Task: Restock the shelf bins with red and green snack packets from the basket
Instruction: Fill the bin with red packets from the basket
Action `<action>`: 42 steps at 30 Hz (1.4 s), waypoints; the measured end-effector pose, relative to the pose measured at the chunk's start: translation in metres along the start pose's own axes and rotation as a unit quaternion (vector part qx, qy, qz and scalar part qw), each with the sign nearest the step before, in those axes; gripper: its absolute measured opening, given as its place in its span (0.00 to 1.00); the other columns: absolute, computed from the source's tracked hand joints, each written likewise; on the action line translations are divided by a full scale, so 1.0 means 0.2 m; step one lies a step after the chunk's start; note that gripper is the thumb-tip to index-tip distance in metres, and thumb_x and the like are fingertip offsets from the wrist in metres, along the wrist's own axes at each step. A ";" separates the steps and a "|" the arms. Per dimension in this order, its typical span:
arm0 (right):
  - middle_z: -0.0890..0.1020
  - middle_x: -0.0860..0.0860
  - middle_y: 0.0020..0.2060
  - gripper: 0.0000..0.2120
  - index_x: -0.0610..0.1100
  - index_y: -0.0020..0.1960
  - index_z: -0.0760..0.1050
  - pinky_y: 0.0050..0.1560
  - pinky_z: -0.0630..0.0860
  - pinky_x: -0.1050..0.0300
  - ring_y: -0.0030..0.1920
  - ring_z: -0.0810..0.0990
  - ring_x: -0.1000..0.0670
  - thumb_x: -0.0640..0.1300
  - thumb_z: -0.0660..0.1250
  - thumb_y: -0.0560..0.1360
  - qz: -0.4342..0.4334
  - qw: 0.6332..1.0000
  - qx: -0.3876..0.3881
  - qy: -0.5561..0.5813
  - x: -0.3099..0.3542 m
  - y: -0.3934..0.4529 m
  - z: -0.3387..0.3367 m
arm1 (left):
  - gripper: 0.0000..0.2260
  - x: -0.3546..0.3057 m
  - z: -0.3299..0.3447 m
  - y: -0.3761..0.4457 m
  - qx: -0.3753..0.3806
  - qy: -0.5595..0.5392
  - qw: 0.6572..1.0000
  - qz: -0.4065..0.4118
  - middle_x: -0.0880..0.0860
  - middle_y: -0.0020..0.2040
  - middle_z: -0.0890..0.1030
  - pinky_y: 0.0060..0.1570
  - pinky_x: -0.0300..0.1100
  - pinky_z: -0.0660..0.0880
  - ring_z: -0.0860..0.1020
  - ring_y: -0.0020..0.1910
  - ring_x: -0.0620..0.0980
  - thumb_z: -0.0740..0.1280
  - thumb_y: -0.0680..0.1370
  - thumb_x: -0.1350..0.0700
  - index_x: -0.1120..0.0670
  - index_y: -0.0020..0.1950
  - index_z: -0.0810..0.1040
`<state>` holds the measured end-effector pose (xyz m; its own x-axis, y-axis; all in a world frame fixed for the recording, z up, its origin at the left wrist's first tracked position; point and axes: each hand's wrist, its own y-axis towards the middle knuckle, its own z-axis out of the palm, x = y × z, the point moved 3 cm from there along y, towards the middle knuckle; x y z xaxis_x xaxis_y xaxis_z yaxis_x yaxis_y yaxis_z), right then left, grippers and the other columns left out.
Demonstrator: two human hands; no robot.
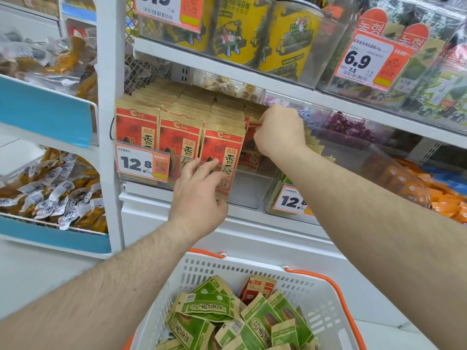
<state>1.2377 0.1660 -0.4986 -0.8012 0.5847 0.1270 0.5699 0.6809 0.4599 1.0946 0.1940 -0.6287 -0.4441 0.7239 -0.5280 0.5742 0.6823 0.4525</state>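
A clear shelf bin at mid height holds rows of upright red snack packets. My right hand pinches the top of a red packet at the right end of the rows, inside the bin. My left hand grips the bin's front wall, fingers hooked over its rim in front of the third row. Below, a white basket with orange handles holds several green packets and one red packet.
A second clear bin with a 12.8 price tag sits to the right, green packets inside. Yellow tubs fill the shelf above. Left racks hold bagged yellow snacks. Orange and purple candies lie in bins at right.
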 end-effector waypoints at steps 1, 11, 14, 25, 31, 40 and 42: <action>0.82 0.41 0.51 0.07 0.41 0.52 0.80 0.43 0.70 0.54 0.53 0.80 0.39 0.39 0.65 0.76 0.009 1.000 0.006 0.007 0.01 0.02 0.03 | 0.22 0.00 0.00 0.00 0.004 0.003 1.000 0.000 0.47 0.75 0.67 0.72 0.55 0.60 0.56 0.75 0.54 0.70 0.72 0.57 0.50 0.67 0.76; 0.82 0.42 0.51 0.08 0.39 0.54 0.78 0.46 0.78 0.52 0.52 0.82 0.42 0.33 0.63 0.77 0.086 0.994 0.055 0.035 0.00 0.15 0.24 | 0.24 0.01 0.01 0.00 0.017 0.008 1.000 0.001 0.45 0.76 0.64 0.74 0.53 0.58 0.53 0.76 0.53 0.71 0.72 0.56 0.50 0.69 0.75; 0.82 0.41 0.52 0.10 0.38 0.55 0.78 0.45 0.77 0.52 0.53 0.82 0.41 0.32 0.61 0.77 0.090 0.994 0.049 0.042 0.00 0.18 0.27 | 0.24 0.01 0.01 0.00 0.018 0.008 1.000 0.003 0.46 0.77 0.63 0.74 0.52 0.58 0.52 0.76 0.53 0.71 0.72 0.56 0.50 0.68 0.75; 0.60 0.40 0.76 0.29 0.43 0.74 0.61 0.60 0.76 0.46 0.63 0.77 0.36 0.31 0.62 0.75 0.061 0.994 0.048 0.081 -0.03 0.16 0.36 | 0.23 0.01 0.03 0.00 0.020 0.009 1.000 0.009 0.45 0.77 0.61 0.74 0.54 0.58 0.50 0.77 0.53 0.71 0.72 0.57 0.49 0.67 0.76; 0.81 0.41 0.52 0.12 0.42 0.60 0.71 0.47 0.75 0.51 0.53 0.81 0.39 0.37 0.63 0.77 0.068 0.989 0.023 0.133 -0.02 0.01 0.35 | 0.23 0.01 0.03 -0.01 0.018 0.015 1.000 0.012 0.46 0.78 0.60 0.74 0.52 0.57 0.49 0.77 0.53 0.71 0.72 0.56 0.49 0.67 0.76; 0.83 0.45 0.50 0.13 0.42 0.56 0.78 0.53 0.76 0.51 0.51 0.80 0.43 0.33 0.62 0.74 0.016 0.973 -0.050 0.223 -0.04 -0.21 0.20 | 0.20 -0.03 0.07 -0.03 -0.037 0.032 0.996 0.070 0.53 0.67 0.75 0.59 0.59 0.69 0.64 0.67 0.57 0.75 0.63 0.62 0.54 0.54 0.82; 0.84 0.47 0.45 0.10 0.41 0.52 0.80 0.50 0.76 0.53 0.47 0.81 0.45 0.33 0.63 0.75 -0.042 0.957 -0.130 0.256 -0.09 -0.31 0.15 | 0.20 -0.06 0.10 -0.05 -0.045 0.035 0.994 0.097 0.53 0.60 0.78 0.54 0.56 0.70 0.65 0.60 0.54 0.75 0.62 0.62 0.54 0.54 0.82</action>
<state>1.2224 0.1271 -0.5565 -0.8642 0.1953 0.4637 0.4888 0.5443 0.6818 1.1083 0.1758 -0.6409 -0.3794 0.8456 -0.3756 0.5905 0.5338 0.6053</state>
